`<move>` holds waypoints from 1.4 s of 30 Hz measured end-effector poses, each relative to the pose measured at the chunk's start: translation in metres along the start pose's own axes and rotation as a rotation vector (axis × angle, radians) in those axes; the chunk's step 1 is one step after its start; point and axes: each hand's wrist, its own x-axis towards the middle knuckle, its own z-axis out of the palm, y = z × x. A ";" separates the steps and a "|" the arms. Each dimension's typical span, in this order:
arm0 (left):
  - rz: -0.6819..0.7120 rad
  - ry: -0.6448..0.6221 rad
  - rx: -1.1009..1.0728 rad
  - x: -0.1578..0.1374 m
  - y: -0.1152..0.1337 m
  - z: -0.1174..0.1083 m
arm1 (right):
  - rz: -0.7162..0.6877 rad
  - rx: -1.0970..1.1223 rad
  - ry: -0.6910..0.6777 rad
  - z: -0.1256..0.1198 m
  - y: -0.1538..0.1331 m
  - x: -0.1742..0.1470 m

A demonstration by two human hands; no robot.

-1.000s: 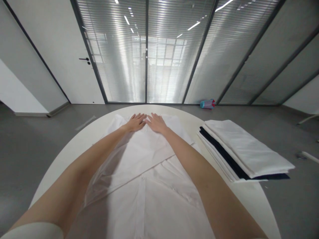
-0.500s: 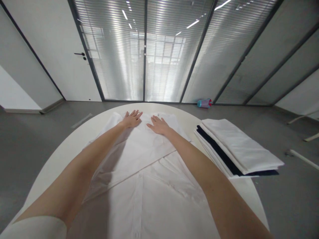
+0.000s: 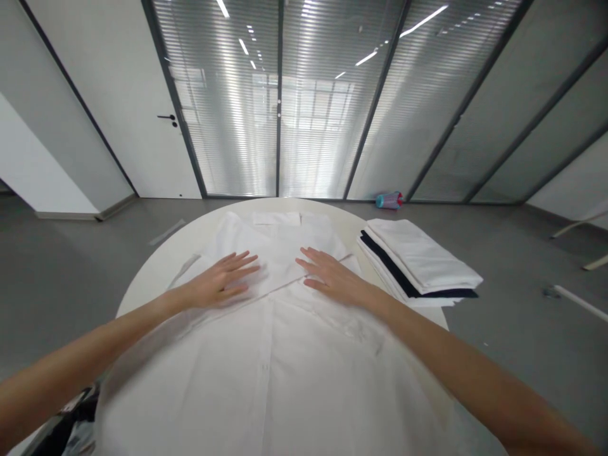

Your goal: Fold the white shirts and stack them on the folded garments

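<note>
Drawing the left hand (image 3: 224,280) and right hand (image 3: 329,273) back toward six o'clock, away from the collar (image 3: 277,219), having been close together there a second ago. Leaving the collar uncovered now at twelve o'clock on the white shirt (image 3: 223,373). Widening the gap between the hands too: placing the left at eleven o'clock on the shirt, the right at one, well apart where nearly meeting before. Spreading the fingers of both hands, palms down, pinching nothing. Blurring somewhat at the left fingertips; not being able to tell whether pressing on the cloth or skimming just above. Reaching with the right over the diagonal edge (image 3: 285,286) crossing the shirt. Keeping the shirt laid out across the tabletop (image 3: 154,288), running from twelve o'clock down past six. Keeping the stack of folded cloth (image 3: 422,253) at two o'clock on the tabletop, showing a dark layer (image 3: 396,266) between white ones. Revealing, newly at eight o'clock, dark and pale items (image 3: 78,424) beyond the shirt, being too blurred to name.
</note>
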 end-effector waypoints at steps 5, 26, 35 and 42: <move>-0.023 -0.133 0.050 -0.032 0.042 0.021 | 0.110 0.055 -0.120 0.014 -0.031 -0.047; -0.067 -0.081 0.034 -0.134 0.095 0.015 | 0.581 -0.140 0.131 0.007 -0.032 -0.187; 0.094 0.120 0.053 -0.062 0.136 -0.002 | 0.555 -0.221 0.150 -0.050 -0.041 -0.108; 0.749 0.061 0.095 0.111 0.250 0.043 | 0.719 -0.136 0.048 -0.108 0.014 0.027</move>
